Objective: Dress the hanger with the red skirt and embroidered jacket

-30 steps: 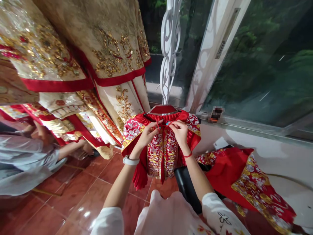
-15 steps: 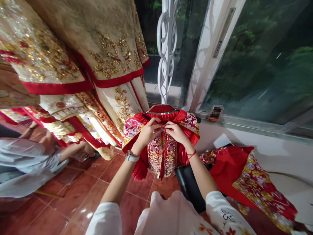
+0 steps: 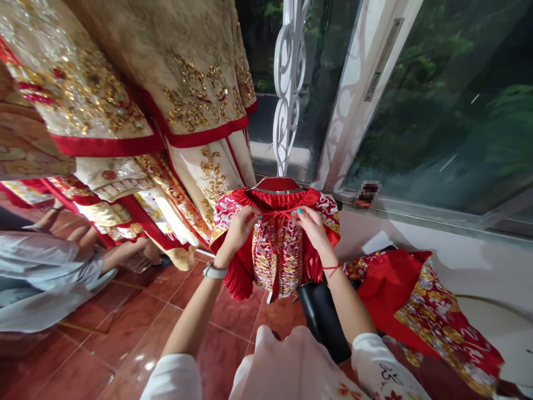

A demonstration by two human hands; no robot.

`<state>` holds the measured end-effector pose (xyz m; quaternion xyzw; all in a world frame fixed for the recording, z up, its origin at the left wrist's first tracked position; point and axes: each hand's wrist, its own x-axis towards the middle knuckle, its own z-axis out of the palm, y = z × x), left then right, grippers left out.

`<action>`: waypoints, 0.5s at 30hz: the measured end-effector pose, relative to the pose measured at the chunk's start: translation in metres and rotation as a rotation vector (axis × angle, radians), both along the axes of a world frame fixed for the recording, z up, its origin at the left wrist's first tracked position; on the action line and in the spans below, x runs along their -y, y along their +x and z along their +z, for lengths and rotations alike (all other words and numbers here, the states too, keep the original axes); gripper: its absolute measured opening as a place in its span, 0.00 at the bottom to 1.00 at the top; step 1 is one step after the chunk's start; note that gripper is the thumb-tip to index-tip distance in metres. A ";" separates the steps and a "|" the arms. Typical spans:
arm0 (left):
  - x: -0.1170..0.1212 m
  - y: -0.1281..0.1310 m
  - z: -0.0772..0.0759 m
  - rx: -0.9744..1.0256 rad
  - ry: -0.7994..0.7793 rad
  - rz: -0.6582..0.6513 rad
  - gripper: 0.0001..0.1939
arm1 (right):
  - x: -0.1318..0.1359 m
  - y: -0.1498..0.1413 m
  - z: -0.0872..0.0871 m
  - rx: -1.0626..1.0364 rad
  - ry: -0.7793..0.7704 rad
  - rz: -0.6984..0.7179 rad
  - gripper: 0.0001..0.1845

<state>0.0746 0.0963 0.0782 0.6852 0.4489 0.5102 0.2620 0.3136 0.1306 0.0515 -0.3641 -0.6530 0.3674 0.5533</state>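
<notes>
A red garment (image 3: 277, 261) with gold and silver embroidery hangs from a hanger (image 3: 278, 184) in the middle of the view. Thin red ties (image 3: 276, 215) run across its neckline, knotted or looped at the centre; the exact knot is too small to tell. My left hand (image 3: 244, 226) pinches a loop or end of the ties on the left side. On the right, my right hand (image 3: 310, 225) grips the other side between thumb and fingers. Both hands are in front of the garment's upper part, a short way apart.
A white scrolled metal stand (image 3: 286, 83) rises behind the hanger. Cream robes (image 3: 204, 100) with gold sequins hang at the left. Another red embroidered garment (image 3: 391, 300) lies at the right, near a black seat (image 3: 325, 319). A seated person (image 3: 62, 272) is at the far left.
My hands have moved apart from the centre of the neckline, left hand leftward and right hand rightward, drawing the red ties out sideways between them.
</notes>
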 end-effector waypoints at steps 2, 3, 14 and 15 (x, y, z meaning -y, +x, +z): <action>0.002 0.006 -0.004 0.190 -0.142 -0.125 0.11 | 0.004 -0.003 0.001 0.040 -0.019 0.048 0.21; 0.003 0.007 -0.004 0.211 -0.200 -0.161 0.12 | 0.006 -0.001 0.004 0.086 0.001 0.027 0.23; 0.000 -0.055 0.019 -0.100 0.270 0.385 0.20 | -0.020 0.080 0.013 0.253 0.309 -0.406 0.20; -0.007 -0.067 0.021 -0.109 0.200 0.376 0.23 | -0.031 0.086 0.014 0.304 0.315 -0.403 0.21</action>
